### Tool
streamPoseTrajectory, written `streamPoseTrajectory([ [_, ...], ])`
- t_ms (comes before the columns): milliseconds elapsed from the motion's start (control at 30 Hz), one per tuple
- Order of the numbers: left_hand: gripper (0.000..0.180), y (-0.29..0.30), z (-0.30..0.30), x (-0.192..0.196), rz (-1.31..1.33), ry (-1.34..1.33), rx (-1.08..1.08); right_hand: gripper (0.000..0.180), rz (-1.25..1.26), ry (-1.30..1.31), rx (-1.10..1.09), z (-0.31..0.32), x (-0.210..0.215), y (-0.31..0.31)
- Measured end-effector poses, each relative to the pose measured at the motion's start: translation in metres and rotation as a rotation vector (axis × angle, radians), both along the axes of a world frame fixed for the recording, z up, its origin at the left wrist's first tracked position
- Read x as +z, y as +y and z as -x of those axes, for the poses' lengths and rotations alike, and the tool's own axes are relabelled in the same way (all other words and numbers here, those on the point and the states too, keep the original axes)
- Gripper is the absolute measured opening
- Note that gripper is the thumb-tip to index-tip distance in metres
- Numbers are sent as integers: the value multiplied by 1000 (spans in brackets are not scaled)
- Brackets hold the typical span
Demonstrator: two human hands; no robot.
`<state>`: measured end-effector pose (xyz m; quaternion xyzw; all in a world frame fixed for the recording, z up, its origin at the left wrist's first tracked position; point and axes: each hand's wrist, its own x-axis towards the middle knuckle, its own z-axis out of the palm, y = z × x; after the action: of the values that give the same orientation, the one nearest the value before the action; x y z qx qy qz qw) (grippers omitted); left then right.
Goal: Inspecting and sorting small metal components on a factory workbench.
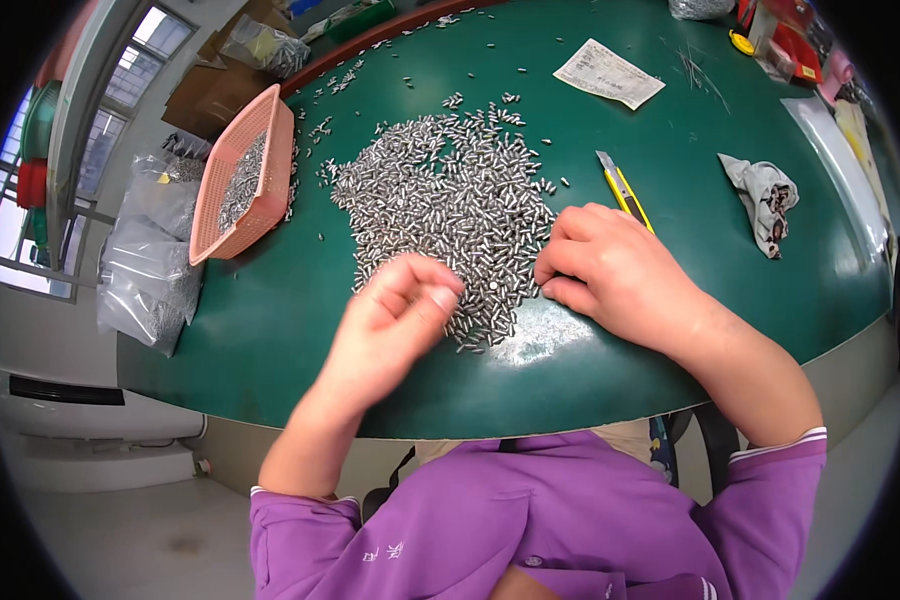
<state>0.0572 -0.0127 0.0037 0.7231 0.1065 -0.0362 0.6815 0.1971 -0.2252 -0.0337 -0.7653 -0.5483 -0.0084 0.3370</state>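
The left hand [395,310] hovers over the near edge of the pile of small metal pins [445,200], fingers curled loosely; whether it holds pins I cannot tell. The right hand [610,270] lies on the green table [270,310], fingers bent and touching the pins.

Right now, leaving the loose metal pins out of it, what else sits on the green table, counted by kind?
Pink basket: 1
Yellow utility knife: 1
Paper slip: 1
Crumpled cloth: 1
Hands: 2, left hand and right hand, both at the pin pile
Total: 6
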Motion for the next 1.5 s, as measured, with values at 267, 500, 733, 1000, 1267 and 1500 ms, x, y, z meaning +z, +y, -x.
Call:
streamPoseTrajectory([
  [267, 15, -44, 14, -21, 399, 179, -108, 14, -187, 101, 234, 11, 5, 8],
  [500, 11, -40, 14, -27, 459, 117, -64, 13, -238, 127, 206, 10, 5, 11],
  [733, 28, -42, 15, -26, 457, 119, 4, 12, -86, 30, 59, 6, -4, 6],
  [1000, 33, -41, 15, -27, 521, 101, -1, 9, -37, -79, 34, 11, -4, 8],
  [1267, 18, -43, 15, -27, 509, 80, -57, 13, -258, 180, 227, 15, 3, 16],
  [1500, 14, -41, 16, -26, 481, 74, -10, 14, -286, 236, 142, 13, 2, 14],
])
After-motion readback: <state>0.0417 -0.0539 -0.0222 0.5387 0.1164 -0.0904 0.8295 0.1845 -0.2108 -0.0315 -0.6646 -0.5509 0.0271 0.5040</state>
